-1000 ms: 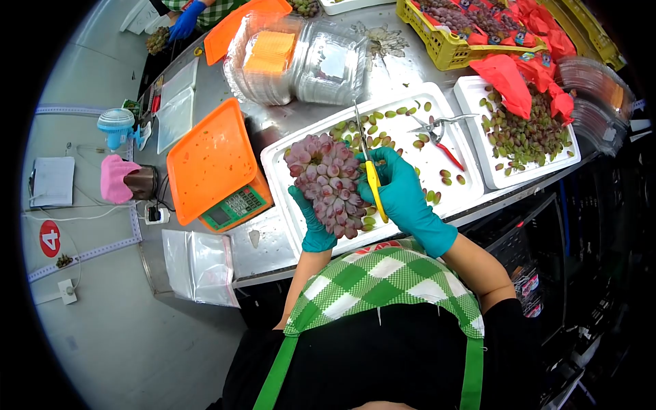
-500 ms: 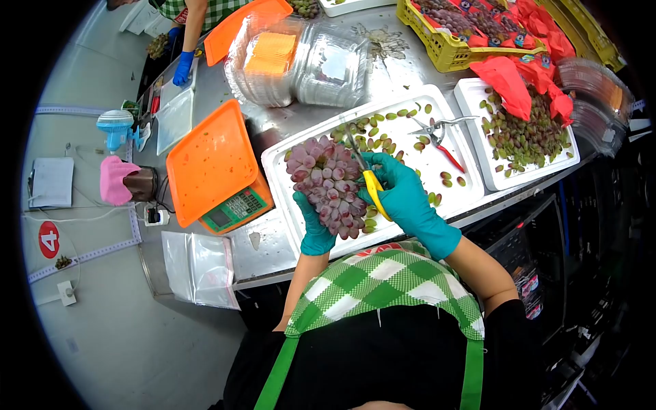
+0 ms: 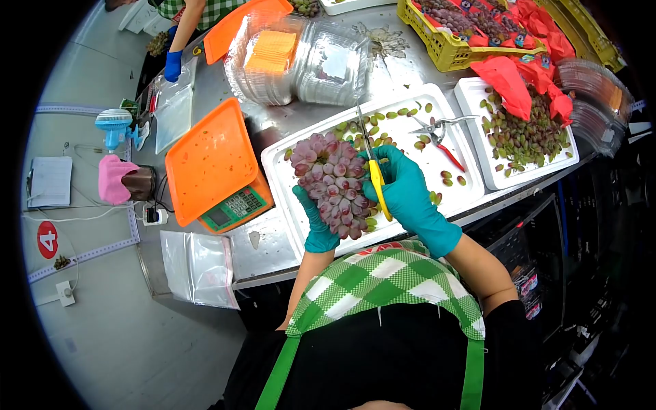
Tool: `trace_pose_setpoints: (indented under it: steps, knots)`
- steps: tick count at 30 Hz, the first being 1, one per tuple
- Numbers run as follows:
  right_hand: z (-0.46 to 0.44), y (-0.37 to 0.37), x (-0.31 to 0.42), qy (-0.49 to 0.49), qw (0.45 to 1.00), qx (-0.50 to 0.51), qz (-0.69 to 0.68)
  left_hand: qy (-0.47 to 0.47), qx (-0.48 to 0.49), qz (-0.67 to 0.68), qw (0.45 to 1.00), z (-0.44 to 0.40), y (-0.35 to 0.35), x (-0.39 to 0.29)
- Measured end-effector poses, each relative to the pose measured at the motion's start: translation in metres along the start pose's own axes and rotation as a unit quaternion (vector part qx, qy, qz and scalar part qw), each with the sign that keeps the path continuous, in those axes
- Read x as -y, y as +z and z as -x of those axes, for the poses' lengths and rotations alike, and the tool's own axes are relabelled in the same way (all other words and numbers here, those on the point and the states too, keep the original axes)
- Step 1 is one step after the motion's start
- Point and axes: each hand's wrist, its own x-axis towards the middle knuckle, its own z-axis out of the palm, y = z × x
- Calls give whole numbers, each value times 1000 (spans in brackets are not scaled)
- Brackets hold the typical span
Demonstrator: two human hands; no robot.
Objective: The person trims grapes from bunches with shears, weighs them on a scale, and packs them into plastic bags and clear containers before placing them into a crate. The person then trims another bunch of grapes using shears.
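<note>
My left hand (image 3: 317, 222), in a teal glove, supports a bunch of purple grapes (image 3: 333, 184) from its left and lower side. Part of the fingers is hidden behind the fruit. In my right hand (image 3: 404, 188), also gloved, are yellow-handled scissors (image 3: 376, 179), their metal blades pointing up and away along the bunch's right edge. Below the bunch lies a white foam tray (image 3: 410, 164) with loose green-brown grapes. Red-handled pruning shears (image 3: 441, 137) lie opened in that tray.
An orange scale (image 3: 212, 171) stands left of the tray. Clear plastic containers (image 3: 331, 65) are stacked behind. At right sit a second tray of small grapes (image 3: 529, 137) and a yellow crate (image 3: 444, 55). A co-worker's blue-gloved hand (image 3: 172, 67) is at upper left.
The scissors have swung more upright and their blades now clear the bunch's top right. The bunch has shifted slightly right. The co-worker's hand has moved left.
</note>
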Motion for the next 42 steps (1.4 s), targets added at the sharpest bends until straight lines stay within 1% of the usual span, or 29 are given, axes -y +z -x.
trace_pose_setpoints:
  steps: [2, 5, 8, 9, 10, 12, 13, 16, 18, 19, 20, 21, 22, 23, 24, 25, 28, 31, 34, 37, 40, 42]
  knots:
    - [-1, -1, -2, 14, 1000, 8, -25, -3, -2, -3, 1000, 0, -1, 0]
    - [-3, -3, 0, 3, 1000, 9, -20, -13, 24, 9, 1000, -2, -3, 1]
    - [6, 0, 25, -37, 995, -12, 95, -8, -19, 47, 999, -2, -4, 4]
    - [6, 2, 20, -148, 981, -31, 124, -9, -6, 95, 995, -6, -16, 8]
    - [7, 0, 26, -210, 961, -37, 177, -23, 18, 108, 994, -8, -15, 5]
    - [12, -8, 50, -330, 900, -48, 279, -17, 72, 223, 972, -15, -30, 6]
    - [14, -9, 56, -340, 896, -47, 282, -3, 15, 156, 988, -15, -30, 5]
    - [3, -24, 61, -343, 876, -45, 337, -23, 35, 244, 969, -13, -61, 16]
    - [-6, -42, 54, -327, 847, -26, 418, -67, 36, 377, 923, -11, -64, 14]
    - [-6, -49, 57, -335, 811, -5, 479, -104, 31, 475, 873, -7, -58, 9]
    - [-5, -52, 63, -340, 772, 16, 537, -141, 25, 565, 813, -2, -55, 5]
    - [-1, -52, 68, -349, 759, 29, 549, -133, 30, 543, 829, 1, -56, 5]
    - [3, -51, 73, -351, 739, 53, 572, -102, -14, 463, 881, 5, -63, 4]
    - [7, -50, 78, -353, 717, 76, 596, -79, -22, 389, 917, 6, -68, 5]
    - [9, -50, 80, -354, 695, 99, 619, -62, -25, 337, 939, 7, -72, 7]
    - [9, -47, 79, -373, 641, 79, 666, -50, -24, 302, 952, 8, -69, 7]
    - [10, -36, 88, -422, 539, 81, 725, -39, -18, 261, 964, 8, -61, 6]
    - [10, -24, 95, -439, 500, 105, 739, -29, -15, 239, 970, 7, -58, 7]
    - [9, -17, 103, -446, 493, 144, 733, -30, -11, 236, 971, 5, -58, 8]
    - [10, -9, 96, -466, 403, 119, 779, -33, -11, 233, 972, 6, -58, 10]
    - [15, -1, 97, -477, 419, 104, 766, -36, -12, 232, 972, 7, -57, 11]
    - [16, 0, 97, -478, 419, 99, 766, -39, -12, 229, 973, 8, -56, 11]
